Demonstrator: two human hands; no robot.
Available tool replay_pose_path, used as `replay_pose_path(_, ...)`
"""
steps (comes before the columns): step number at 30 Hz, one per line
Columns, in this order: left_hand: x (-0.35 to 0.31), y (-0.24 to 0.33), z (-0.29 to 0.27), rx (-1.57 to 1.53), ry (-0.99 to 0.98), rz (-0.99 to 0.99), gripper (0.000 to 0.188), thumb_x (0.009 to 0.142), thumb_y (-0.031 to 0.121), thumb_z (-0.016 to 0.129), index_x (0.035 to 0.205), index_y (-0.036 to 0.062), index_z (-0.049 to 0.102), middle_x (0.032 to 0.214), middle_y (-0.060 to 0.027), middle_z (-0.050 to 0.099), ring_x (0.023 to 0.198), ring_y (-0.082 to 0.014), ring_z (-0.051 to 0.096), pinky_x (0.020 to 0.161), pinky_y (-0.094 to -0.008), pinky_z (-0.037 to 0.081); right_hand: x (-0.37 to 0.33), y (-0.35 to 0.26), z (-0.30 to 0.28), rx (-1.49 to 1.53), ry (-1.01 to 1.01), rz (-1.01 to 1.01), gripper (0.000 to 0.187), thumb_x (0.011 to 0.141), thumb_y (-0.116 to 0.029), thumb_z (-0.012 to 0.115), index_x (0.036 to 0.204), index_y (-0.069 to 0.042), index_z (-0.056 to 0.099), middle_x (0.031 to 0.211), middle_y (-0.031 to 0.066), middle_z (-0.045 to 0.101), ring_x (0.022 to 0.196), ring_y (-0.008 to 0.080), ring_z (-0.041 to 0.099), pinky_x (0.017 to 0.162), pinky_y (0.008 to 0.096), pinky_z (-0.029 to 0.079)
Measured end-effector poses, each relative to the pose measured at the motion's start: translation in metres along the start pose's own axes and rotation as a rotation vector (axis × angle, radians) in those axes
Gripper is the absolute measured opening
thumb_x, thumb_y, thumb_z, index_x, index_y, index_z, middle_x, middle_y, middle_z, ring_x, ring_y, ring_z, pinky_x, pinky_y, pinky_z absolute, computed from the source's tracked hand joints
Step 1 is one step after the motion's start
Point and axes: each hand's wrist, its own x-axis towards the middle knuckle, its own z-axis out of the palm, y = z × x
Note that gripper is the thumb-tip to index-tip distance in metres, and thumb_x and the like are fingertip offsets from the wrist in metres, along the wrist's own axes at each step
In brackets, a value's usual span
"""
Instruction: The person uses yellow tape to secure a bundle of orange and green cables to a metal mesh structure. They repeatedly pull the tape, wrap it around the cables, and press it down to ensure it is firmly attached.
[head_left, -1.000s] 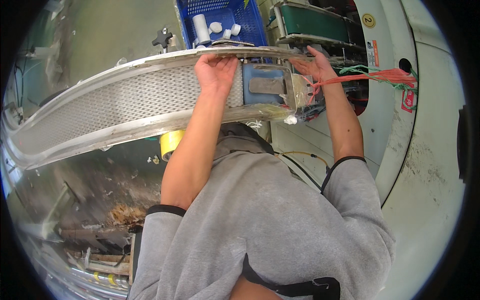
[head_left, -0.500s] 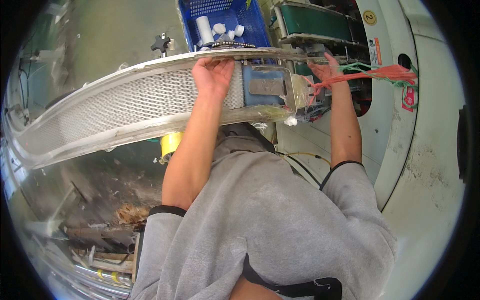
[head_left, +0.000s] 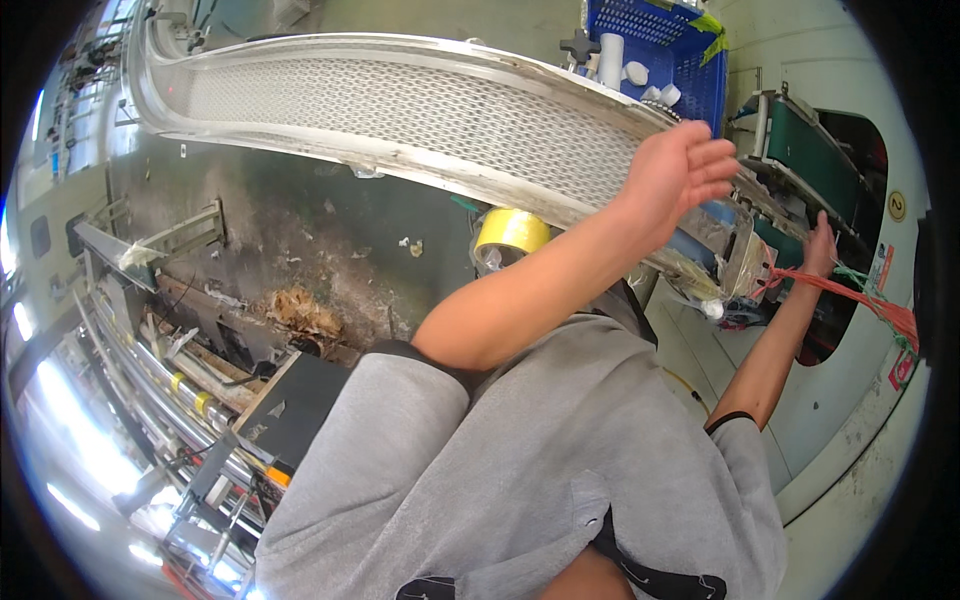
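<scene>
My left hand (head_left: 682,178) is raised over the right end of a conveyor with a pale mesh-patterned belt (head_left: 400,112). Its fingers are stretched and slightly apart, with nothing in them. Farther right, my right hand (head_left: 820,250) reaches to the opening of a pale machine (head_left: 885,385), beside red and green strings (head_left: 868,296). A stretched digit points up; the other fingers show poorly, and no held object is visible. Between the hands lies the conveyor's end, with a clear plastic cover (head_left: 742,262). A green belt (head_left: 812,152) sits at the opening.
Behind the conveyor stands a blue crate (head_left: 700,72) holding white cylinders (head_left: 611,60). A black star knob (head_left: 579,46) stands up at the far rail. On the near side are a yellow tape roll (head_left: 513,230), brown debris (head_left: 303,311) and metal rollers (head_left: 180,385) at left.
The view has swung left, shifting the scene rightward and tilting the conveyor. My left hand has moved along the conveyor toward its machine end. My right hand stays by the opening and strings.
</scene>
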Motion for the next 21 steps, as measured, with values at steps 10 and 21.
replay_pose_path(10, -0.164, 0.081, -0.124, 0.437, 0.443, 0.431, 0.031, 0.094, 0.020, 0.051, 0.117, -0.0003, 0.059, 0.093, -0.0082, 0.068, 0.076, -0.0124, 0.062, 0.070, -0.0245, 0.049, -0.202, -0.082, -0.001, 0.498, 0.508, -0.104, 0.025, 0.096, -0.020, 0.052, 0.102, 0.002, 0.063, 0.092, 0.0075, 0.065, 0.084, 0.0129, 0.059, 0.076, 0.0275, 0.047)
replay_pose_path(21, -0.203, 0.041, -0.218, 0.571, 0.560, 0.193, 0.025, 0.093, 0.019, 0.057, 0.112, 0.0040, 0.060, 0.097, -0.0051, 0.069, 0.077, -0.0091, 0.062, 0.069, -0.0231, 0.048, -0.428, -0.108, 0.132, -0.150, -1.043, -0.316, 0.075, 0.081, -0.025, 0.070, 0.141, 0.002, 0.033, 0.123, 0.0164, 0.059, 0.102, 0.0210, 0.062, 0.087, 0.0317, 0.049)
